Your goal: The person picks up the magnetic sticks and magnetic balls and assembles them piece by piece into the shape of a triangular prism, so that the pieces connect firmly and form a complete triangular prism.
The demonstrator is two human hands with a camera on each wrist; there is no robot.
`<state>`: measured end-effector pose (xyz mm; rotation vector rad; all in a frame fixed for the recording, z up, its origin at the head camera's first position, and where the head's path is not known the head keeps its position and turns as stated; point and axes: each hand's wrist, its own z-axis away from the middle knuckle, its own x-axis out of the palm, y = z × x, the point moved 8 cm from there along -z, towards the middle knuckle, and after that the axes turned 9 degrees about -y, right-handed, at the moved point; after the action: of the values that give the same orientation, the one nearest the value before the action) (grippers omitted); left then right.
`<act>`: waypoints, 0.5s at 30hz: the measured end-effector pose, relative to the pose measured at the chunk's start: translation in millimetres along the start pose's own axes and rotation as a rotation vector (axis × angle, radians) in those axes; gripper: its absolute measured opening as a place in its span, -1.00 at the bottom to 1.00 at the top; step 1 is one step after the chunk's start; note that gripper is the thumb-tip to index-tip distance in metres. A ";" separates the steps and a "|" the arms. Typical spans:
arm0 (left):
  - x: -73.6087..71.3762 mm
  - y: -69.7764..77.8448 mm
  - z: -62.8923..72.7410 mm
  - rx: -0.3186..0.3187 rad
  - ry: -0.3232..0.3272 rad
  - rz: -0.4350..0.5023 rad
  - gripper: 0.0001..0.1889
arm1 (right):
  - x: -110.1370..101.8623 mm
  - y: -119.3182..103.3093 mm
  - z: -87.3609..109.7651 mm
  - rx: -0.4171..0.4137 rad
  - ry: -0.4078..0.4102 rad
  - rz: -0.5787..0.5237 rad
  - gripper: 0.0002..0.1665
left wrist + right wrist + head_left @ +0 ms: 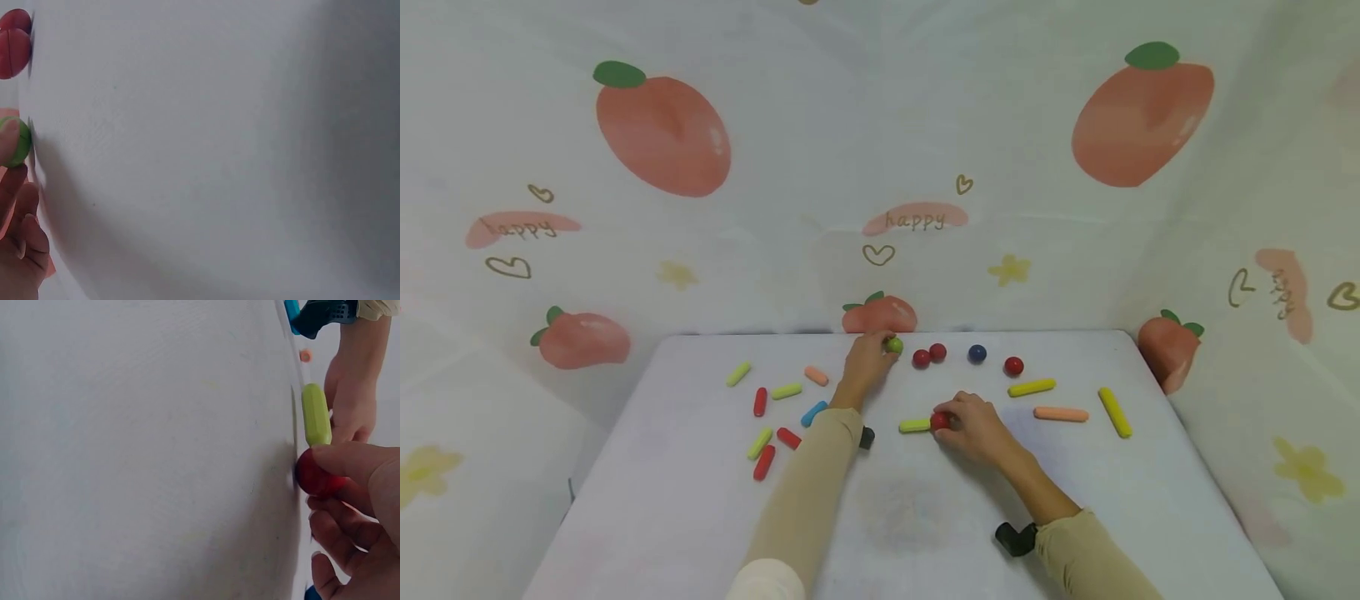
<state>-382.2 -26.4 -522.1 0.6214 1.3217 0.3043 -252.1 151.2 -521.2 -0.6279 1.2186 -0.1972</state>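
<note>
At the far edge of the table, my left hand [867, 365] pinches a green ball [895, 345] between thumb and finger. In the left wrist view the thumb covers part of that green ball [23, 144]. My right hand [979, 429] holds a red ball [939, 422] at the right end of a short yellow-green stick [914, 426] lying on the table. The right wrist view shows thumb and fingers on the red ball [314, 475], close against the tip of the stick [317, 415]; whether they touch is hard to tell.
Two red balls [929, 356], a dark blue ball [977, 354] and another red ball [1013, 367] line the back. Several short coloured sticks, one blue [814, 414], lie left. Longer yellow [1032, 387] and orange [1061, 414] sticks lie right. A patterned cloth [790, 275] hangs behind.
</note>
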 end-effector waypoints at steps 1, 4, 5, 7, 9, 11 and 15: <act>-1.5 -1.8 1.2 -0.010 0.006 -0.003 -0.55 | 0.2 -0.6 -0.1 0.001 0.000 -0.003 -0.59; -6.9 -5.5 6.1 -0.020 0.019 -0.018 -0.59 | 0.2 -2.3 -0.7 -0.001 0.007 0.001 -0.59; -8.9 -6.4 8.5 -0.021 0.019 -0.019 -0.60 | 0.2 -2.6 -0.9 -0.002 0.010 0.004 -0.59; -13.1 -7.1 15.2 -0.019 0.020 -0.018 -0.62 | 0.5 -3.0 -1.3 -0.003 0.013 0.002 -0.59; -15.3 -7.8 24.2 -0.014 0.016 -0.017 -0.63 | 0.2 -2.7 -1.6 -0.003 0.019 -0.004 -0.58; -14.5 -8.5 35.1 -0.005 0.001 -0.012 -0.63 | 0.0 -0.9 -1.1 0.006 0.024 -0.009 -0.59; -9.4 -9.9 60.2 0.014 -0.038 0.016 -0.63 | 1.2 2.2 -0.4 0.020 0.020 -0.016 -0.58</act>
<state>-328.0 -54.4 -513.2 0.6468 1.2838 0.2954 -252.4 152.3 -523.4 -0.6202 1.2292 -0.2293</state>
